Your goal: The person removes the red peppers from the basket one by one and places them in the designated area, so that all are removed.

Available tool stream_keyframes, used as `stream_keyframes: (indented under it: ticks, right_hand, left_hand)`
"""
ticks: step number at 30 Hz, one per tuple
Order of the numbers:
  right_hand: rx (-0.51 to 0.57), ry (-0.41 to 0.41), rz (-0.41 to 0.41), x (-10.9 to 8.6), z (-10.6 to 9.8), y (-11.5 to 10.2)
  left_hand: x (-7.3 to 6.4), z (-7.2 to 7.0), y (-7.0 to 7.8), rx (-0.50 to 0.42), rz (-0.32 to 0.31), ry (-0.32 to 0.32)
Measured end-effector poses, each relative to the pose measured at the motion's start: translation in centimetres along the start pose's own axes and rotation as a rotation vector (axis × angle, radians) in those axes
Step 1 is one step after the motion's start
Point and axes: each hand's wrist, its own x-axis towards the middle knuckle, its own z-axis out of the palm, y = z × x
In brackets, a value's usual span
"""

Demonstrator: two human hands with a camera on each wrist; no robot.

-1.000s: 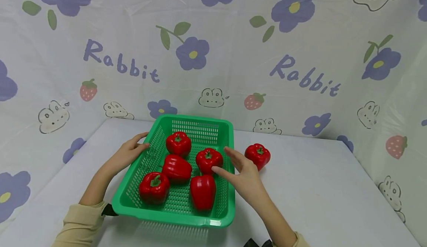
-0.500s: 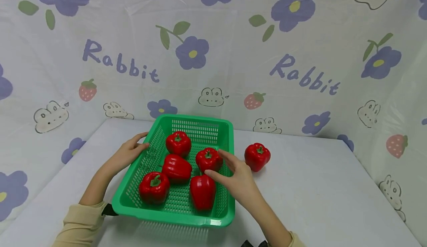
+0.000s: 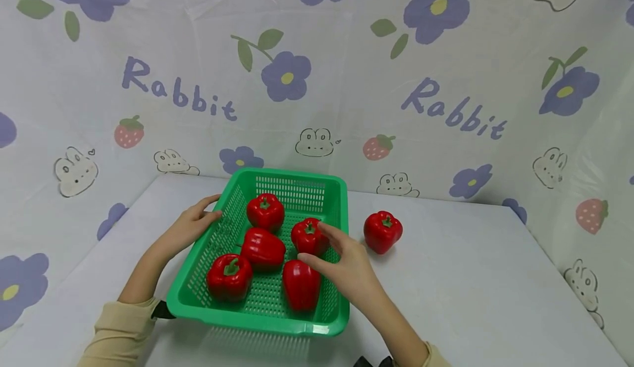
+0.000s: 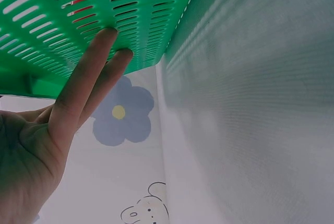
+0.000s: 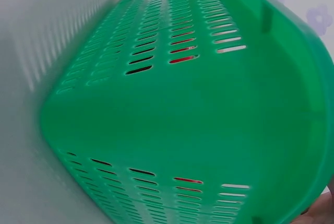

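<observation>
A green slotted plastic basket holds several red bell peppers. At its left side my left hand grips the rim, thumb over the edge. The left wrist view shows two long fingers reaching along the outer slotted wall. My right hand hovers over the right rim, thumb and fingers spread apart around the near right side of an upright bell pepper. Just below the thumb lies another bell pepper. The right wrist view is filled by the basket's outer wall, with hardly any of the hand showing.
One more red bell pepper stands on the white table, right of the basket. A patterned cloth with flowers and rabbits hangs behind the table.
My right hand has moved left and slightly down, from the right rim to over the peppers inside. My left hand, the basket and the peppers stay where they were.
</observation>
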Motion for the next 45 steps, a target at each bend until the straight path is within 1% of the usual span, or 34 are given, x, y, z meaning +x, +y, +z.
stream_keyframes:
  ticks: [10, 17, 21, 26, 30, 33, 41, 45]
  right_hand:
    - [-0.047, -0.013, 0.010, 0.2, 0.1, -0.3]
    - [0.009, -0.100, 0.005, 0.1, 0.4, -0.4]
    - [0.005, -0.121, -0.004, -0.1, 0.6, -0.6]
    - [-0.037, -0.130, -0.012, -0.4, 0.6, -0.9]
    - [-0.081, -0.136, -0.003, -0.6, 0.5, -1.1]
    - [-0.106, -0.152, 0.005, -0.7, 0.5, -1.2]
    - [-0.197, -0.201, 0.016, -0.6, 0.7, -1.5]
    - [-0.216, -0.233, 0.023, -0.4, 0.7, -1.5]
  left_hand:
    - [-0.1, -0.1, 0.2, 0.010, 0.006, 0.004]
    - [-0.1, 0.0, 0.1, 0.016, 0.008, 0.009]
    - [-0.1, 0.0, 0.0, 0.020, 0.011, 0.011]
    - [-0.1, 0.0, 0.0, 0.024, 0.010, 0.013]
    - [-0.2, 0.0, 0.0, 0.010, 0.006, 0.009]
    - [-0.2, 0.0, 0.0, 0.002, 0.000, 0.005]
    - [-0.1, 0.0, -0.1, 0.038, 0.005, 0.017]
    - [-0.1, -0.1, 0.0, 0.033, 0.001, 0.013]
